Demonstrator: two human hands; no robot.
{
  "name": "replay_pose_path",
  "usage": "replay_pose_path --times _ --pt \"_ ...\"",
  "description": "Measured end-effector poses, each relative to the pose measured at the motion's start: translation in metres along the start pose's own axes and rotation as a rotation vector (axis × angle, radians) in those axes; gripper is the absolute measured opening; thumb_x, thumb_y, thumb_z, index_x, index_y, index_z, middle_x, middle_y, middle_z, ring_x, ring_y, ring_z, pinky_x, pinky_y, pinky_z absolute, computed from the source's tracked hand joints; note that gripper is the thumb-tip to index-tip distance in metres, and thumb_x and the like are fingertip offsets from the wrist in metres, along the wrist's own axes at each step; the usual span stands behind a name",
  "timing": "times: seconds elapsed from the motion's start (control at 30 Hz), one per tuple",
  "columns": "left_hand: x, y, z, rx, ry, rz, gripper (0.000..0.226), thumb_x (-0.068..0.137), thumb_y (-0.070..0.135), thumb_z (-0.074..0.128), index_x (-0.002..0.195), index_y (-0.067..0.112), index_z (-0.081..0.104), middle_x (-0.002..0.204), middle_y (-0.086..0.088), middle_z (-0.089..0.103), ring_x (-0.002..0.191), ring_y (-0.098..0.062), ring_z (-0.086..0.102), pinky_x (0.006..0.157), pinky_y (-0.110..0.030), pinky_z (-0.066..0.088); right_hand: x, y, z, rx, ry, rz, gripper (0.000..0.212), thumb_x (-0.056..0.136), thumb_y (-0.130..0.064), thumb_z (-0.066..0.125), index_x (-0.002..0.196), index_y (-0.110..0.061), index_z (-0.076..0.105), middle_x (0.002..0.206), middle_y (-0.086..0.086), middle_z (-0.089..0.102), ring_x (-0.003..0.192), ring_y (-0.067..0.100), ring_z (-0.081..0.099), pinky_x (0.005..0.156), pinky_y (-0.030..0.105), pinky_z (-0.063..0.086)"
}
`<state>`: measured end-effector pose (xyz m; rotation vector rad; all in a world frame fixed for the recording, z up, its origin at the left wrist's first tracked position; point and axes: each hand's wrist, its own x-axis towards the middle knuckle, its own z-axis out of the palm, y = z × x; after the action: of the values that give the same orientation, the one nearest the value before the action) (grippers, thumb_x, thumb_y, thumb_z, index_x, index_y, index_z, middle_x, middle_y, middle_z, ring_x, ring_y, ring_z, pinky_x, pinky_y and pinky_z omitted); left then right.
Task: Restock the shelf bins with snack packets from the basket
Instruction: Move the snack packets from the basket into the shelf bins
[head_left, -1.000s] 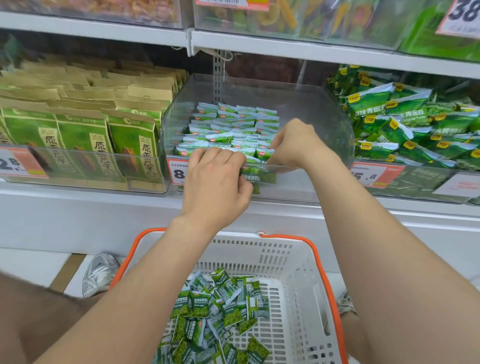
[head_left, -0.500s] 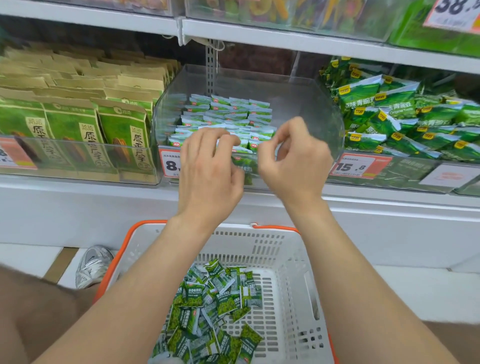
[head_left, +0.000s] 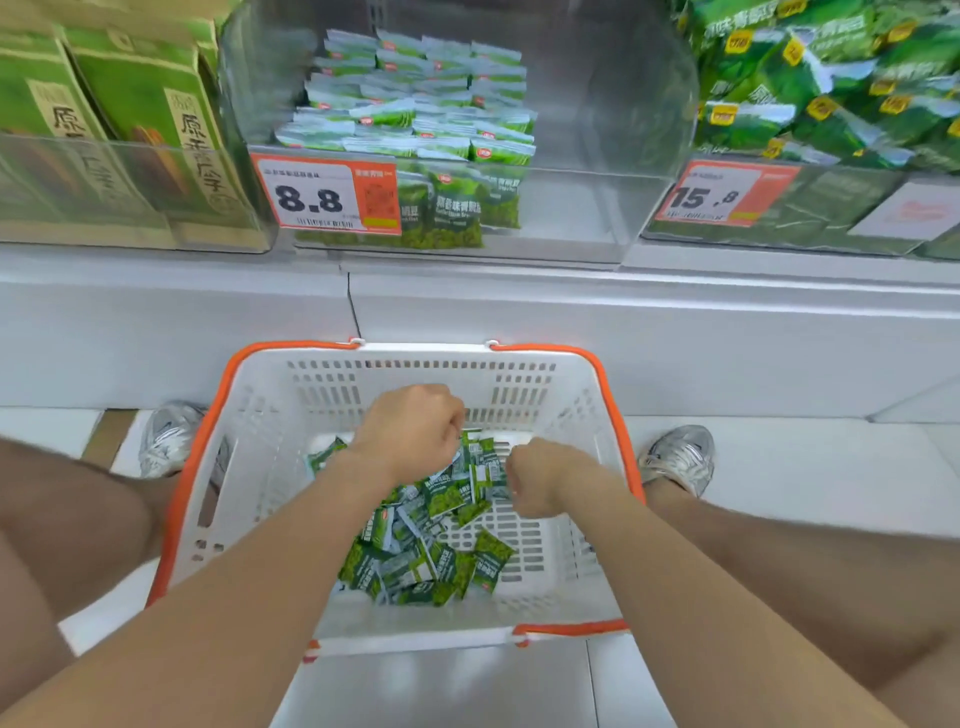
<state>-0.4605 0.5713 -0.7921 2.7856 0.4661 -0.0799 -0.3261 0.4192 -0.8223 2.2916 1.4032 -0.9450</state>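
Held left hand (head_left: 410, 431) and right hand (head_left: 535, 480) low in the basket (head_left: 249, 395), curled over snack packets (head_left: 431, 556); grip impossible to tell. Risked dropping packets short of the bin (head_left: 597, 208) through a loose grab.

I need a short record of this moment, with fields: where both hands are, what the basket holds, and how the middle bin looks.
basket: white, orange rim, below the shelf
packet pile: loose green packets on the basket bottom
left hand: inside the basket, above the packet pile, fingers curled down; grip hidden
right hand: inside the basket, beside the left hand, at the pile; grip hidden
middle bin: clear, price tag 8.8 on front
bin packets: neat rows in the left part; right part bare
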Motion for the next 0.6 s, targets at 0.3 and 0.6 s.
replay_pose_path --times 0.3,0.6 --pt "-0.007 -0.01 0.044 -0.034 -0.407 0.005 0.024 0.099 0.017 0.046 0.094 0.024 0.069 0.09 0.003 0.071 0.082 -0.02 0.065 0.079 -0.043 0.06 0.03 -0.041 0.089 -0.341 -0.307 -0.146 0.093 0.091 -0.012 0.073 0.163 -0.037 0.018 0.162 0.015 0.026 0.137 0.038 0.049 0.087 0.046 0.053" --pt "-0.004 -0.016 0.048 -0.089 -0.445 -0.033 0.025 0.099 0.015 0.045 0.099 0.02 0.07 0.093 -0.001 0.072 0.083 -0.021 0.066 0.079 -0.043 0.059 0.04 -0.042 0.103 -0.398 -0.286 -0.073 0.061 0.094 -0.01 0.072 0.149 -0.013 0.046 0.149 0.017 0.039 0.133 0.04 0.047 0.1 0.051 0.049"
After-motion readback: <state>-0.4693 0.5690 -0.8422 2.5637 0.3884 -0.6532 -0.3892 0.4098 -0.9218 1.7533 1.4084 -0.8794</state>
